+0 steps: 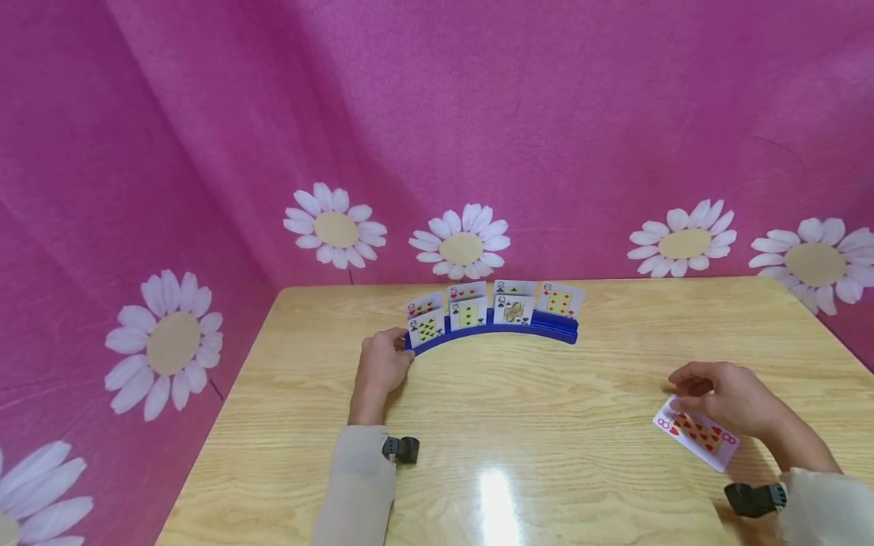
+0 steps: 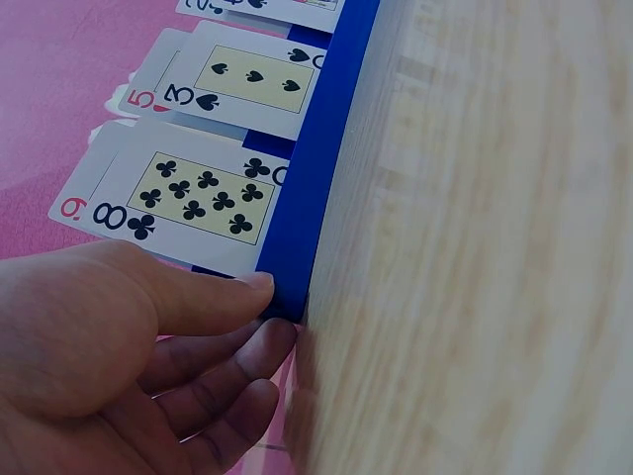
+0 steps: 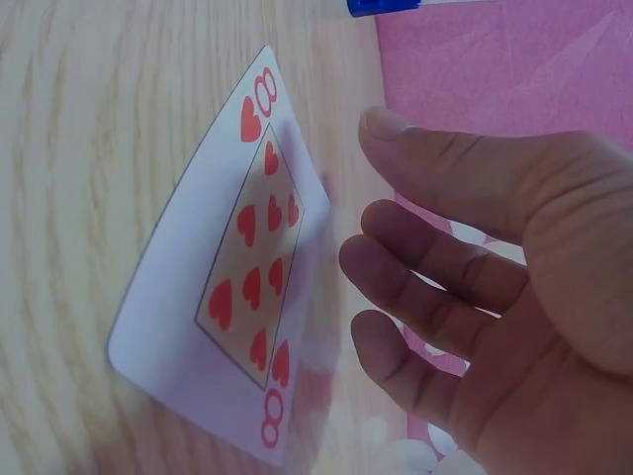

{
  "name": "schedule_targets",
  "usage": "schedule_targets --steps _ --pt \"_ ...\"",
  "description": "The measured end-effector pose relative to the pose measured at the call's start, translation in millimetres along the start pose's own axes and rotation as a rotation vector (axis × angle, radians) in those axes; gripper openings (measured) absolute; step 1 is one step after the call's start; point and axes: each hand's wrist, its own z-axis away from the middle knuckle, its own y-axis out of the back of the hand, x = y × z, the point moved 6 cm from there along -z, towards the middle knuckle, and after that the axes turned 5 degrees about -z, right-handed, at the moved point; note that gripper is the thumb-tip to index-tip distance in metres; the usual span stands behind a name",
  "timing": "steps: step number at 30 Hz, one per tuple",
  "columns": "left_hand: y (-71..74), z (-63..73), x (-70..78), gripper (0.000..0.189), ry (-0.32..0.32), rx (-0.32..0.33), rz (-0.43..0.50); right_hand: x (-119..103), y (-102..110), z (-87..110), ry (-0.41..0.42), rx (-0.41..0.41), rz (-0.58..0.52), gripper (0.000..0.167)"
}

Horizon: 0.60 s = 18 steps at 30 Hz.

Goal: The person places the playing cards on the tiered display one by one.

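Observation:
A curved blue card holder [image 1: 563, 331] stands at the far middle of the table with playing cards upright in two rows. My left hand [image 1: 384, 365] grips its left end, the thumb on the front face beside the eight of clubs [image 2: 198, 203]. Just along from that card is the three of spades [image 2: 255, 81]; a queen [image 1: 514, 311] and the six of diamonds [image 1: 560, 300] stand farther right. Over at the right, an eight of hearts [image 3: 232, 247] lies face up on the table. Close above it hovers my right hand [image 1: 740, 398], fingers loosely bent and apart from the card in the right wrist view.
The wooden table [image 1: 532, 425] reaches back to a pink cloth [image 1: 546, 136] printed with large white daisies, which also hangs along the left side. Dark bands with small devices are on both wrists.

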Motion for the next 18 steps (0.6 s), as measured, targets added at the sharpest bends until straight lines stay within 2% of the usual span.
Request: schedule_targets --steps 10,18 --pt "0.6 -0.9 1.0 0.036 -0.003 -0.001 -0.005 8.3 -5.1 0.2 -0.014 -0.058 0.015 0.039" --pt "0.5 -0.2 0.9 0.035 -0.010 0.008 -0.011 10.2 -8.0 -0.2 0.010 -0.082 0.043 0.039"
